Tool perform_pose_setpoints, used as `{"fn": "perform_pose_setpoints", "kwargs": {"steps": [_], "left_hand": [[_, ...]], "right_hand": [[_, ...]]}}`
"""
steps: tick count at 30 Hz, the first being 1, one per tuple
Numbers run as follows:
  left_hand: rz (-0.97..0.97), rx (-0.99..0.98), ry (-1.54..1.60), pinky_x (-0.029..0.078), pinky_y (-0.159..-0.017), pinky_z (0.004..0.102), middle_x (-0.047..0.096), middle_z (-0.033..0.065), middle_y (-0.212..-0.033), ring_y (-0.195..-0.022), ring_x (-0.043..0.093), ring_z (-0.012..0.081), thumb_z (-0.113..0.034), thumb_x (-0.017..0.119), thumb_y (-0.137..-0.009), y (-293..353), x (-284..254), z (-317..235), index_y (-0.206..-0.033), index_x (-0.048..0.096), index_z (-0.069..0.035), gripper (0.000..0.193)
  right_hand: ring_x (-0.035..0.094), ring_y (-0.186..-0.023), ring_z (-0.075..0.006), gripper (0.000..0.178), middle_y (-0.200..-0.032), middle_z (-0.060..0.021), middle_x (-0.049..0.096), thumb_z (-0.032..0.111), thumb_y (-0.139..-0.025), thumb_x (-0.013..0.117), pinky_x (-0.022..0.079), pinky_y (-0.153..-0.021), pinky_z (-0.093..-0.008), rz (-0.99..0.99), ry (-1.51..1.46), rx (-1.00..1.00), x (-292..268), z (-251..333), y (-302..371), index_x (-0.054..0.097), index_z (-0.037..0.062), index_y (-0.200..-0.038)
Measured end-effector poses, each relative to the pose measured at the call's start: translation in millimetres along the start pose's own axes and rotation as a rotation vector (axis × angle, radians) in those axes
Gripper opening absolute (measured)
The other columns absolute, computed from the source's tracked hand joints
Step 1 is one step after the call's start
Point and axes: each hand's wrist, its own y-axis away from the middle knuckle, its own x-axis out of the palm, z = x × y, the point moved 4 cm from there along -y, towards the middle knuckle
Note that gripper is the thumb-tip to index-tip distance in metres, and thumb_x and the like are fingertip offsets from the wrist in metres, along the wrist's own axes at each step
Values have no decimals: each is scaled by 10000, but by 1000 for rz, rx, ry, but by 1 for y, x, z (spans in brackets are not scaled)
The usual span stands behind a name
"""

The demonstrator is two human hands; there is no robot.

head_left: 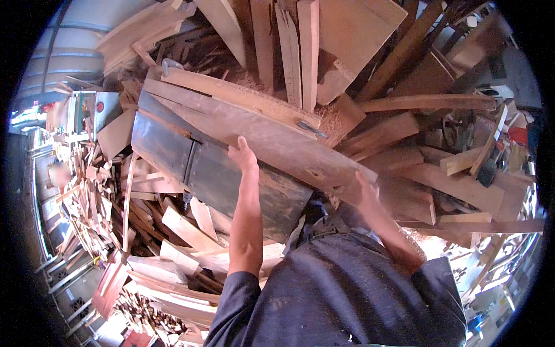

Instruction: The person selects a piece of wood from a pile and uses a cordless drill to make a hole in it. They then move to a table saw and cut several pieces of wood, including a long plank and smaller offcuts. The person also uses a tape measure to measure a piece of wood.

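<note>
A long wooden board [254, 122] lies slantwise across a dark metal machine table [225, 179], from far left to near right. My left hand [245, 157] grips the board's near edge around its middle, with the thumb up against it. My right hand [366, 189] is closed around the board's right end and is slightly blurred. Along the board's far side runs a paler wooden strip [248, 95], with a metal clamp [171, 65] at its far left end. No blade shows; a small metal piece [312, 128] sits near the strip's right end.
Stacked planks [309, 52] and a wide panel [361, 34] lean beyond the machine. Sawdust [335, 124] is heaped past the strip. Offcuts [185, 225] pile up on the left below the table, and more boards [451, 185] lie to the right. People are in the left background.
</note>
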Motion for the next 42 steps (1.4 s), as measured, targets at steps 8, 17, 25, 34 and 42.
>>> {"fn": "perform_pose_setpoints", "kwargs": {"steps": [8,17,25,34,42], "left_hand": [[0,-82,-55,496,-859,450,668,232,-1073,-960,640,329,-197,616,-1009,2,-1,-14,-1069,589,127,331],[-33,4,-134,509,-858,460,688,279,-1045,-975,662,395,-210,665,-975,-11,-5,-3,-1081,603,159,389],[28,-106,-155,498,-926,451,664,263,-1189,-1078,643,380,-316,669,-975,-4,-6,-31,-1229,576,131,522],[-70,15,-199,525,-789,468,696,266,-930,-888,679,413,-217,706,-929,-18,-12,-13,-984,645,109,337],[-138,-56,-419,490,-930,535,668,302,-1023,-1047,625,459,-327,688,-901,-18,-13,-20,-965,658,95,429]], "right_hand": [[638,-1103,-284,680,-1230,-85,635,259,-752,905,561,-879,-504,-35,67,-27,4,2,-1,524,95,-1291],[602,-1164,-318,820,-1326,-89,573,252,-743,915,547,-874,-584,11,23,-43,2,-10,-21,421,150,-1390],[622,-1141,-323,613,-1285,-98,606,237,-800,878,573,-876,-574,42,-9,-42,14,-7,-19,538,113,-1295],[662,-1083,-366,569,-1278,-111,639,260,-848,833,585,-845,-615,-15,41,-24,31,0,6,561,67,-1308],[653,-1142,-368,523,-1335,-111,640,352,-919,751,563,-918,-589,114,107,48,40,-3,2,587,98,-1346]]}}
